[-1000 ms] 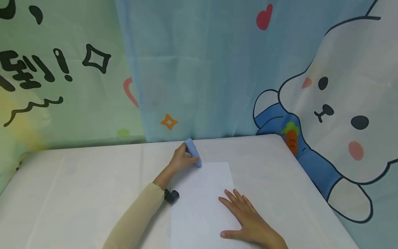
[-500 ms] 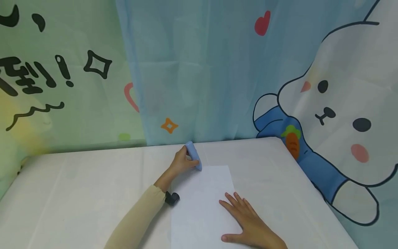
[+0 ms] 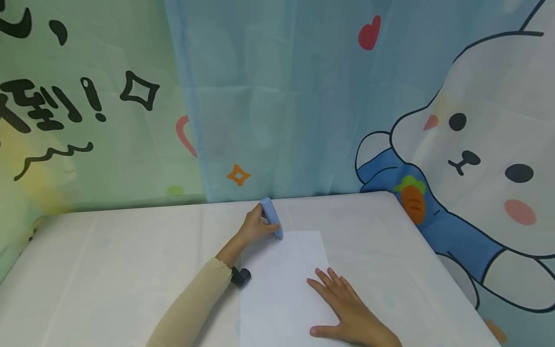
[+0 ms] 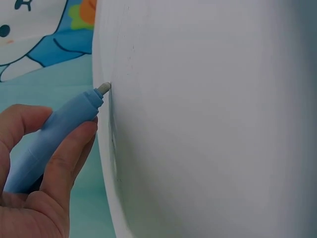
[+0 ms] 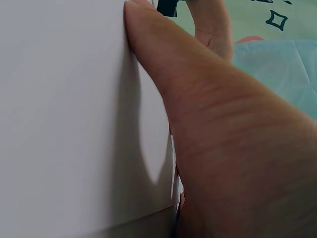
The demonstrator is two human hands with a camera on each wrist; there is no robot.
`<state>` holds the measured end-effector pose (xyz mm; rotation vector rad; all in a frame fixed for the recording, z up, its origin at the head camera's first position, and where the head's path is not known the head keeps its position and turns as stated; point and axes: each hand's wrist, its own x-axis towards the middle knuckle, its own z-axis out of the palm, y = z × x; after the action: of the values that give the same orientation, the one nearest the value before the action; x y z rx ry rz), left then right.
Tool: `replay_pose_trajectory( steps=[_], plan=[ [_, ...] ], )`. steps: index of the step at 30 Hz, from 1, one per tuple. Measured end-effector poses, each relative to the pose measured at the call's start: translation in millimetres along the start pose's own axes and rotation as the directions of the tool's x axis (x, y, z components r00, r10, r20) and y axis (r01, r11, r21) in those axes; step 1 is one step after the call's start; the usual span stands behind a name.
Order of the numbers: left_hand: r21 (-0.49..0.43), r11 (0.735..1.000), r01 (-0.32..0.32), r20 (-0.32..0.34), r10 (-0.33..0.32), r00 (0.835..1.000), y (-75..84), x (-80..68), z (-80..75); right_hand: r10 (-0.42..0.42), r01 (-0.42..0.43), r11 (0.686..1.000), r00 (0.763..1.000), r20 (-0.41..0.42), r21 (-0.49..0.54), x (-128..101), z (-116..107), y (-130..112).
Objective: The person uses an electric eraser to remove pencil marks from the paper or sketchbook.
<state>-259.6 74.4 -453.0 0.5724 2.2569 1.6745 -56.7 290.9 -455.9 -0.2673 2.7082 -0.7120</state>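
A light blue electric eraser, thick and pen-shaped with a short grey-white tip, is in my left hand. Thumb and fingers pinch its barrel, which stands tilted over the far edge of a white sheet of paper. In the left wrist view the eraser has its tip at the paper, with tiny dark specks close by. My right hand rests on the sheet's right side, fingers spread and straight. Up close in the right wrist view, that hand's thumb covers part of the scene.
A white-covered table lies under the paper. Its far edge meets a printed curtain with a cartoon rabbit. A small black wrist device sits at my left wrist beside the sheet.
The view has shifted slightly, so the whole scene sits a bit lower in the frame. Both hands and the electric eraser stay nearly where they were on the paper.
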Motion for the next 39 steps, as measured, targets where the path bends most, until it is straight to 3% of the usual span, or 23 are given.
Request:
replay_pose_trajectory(
  steps=[10,26,33,39],
  plan=[
    [0.009,1.000,0.008,-0.011,-0.007,1.000,2.1,0.1,1.1,0.003,-0.004,1.000,1.000,0.014,0.016,0,1,1],
    [0.001,1.000,0.010,0.029,-0.010,1.000,1.6,-3.7,2.7,0.013,-0.014,1.000,0.999,0.037,0.020,-3,-5,3],
    [-0.046,0.998,-0.049,0.064,0.052,0.997,-12.0,4.4,1.7,0.015,-0.015,1.000,0.999,0.031,0.018,-4,-7,1],
    [-0.026,0.999,0.020,0.038,-0.019,0.999,2.8,0.9,3.0,0.003,-0.004,0.999,1.000,0.031,0.040,-4,-6,-1]
  ],
)
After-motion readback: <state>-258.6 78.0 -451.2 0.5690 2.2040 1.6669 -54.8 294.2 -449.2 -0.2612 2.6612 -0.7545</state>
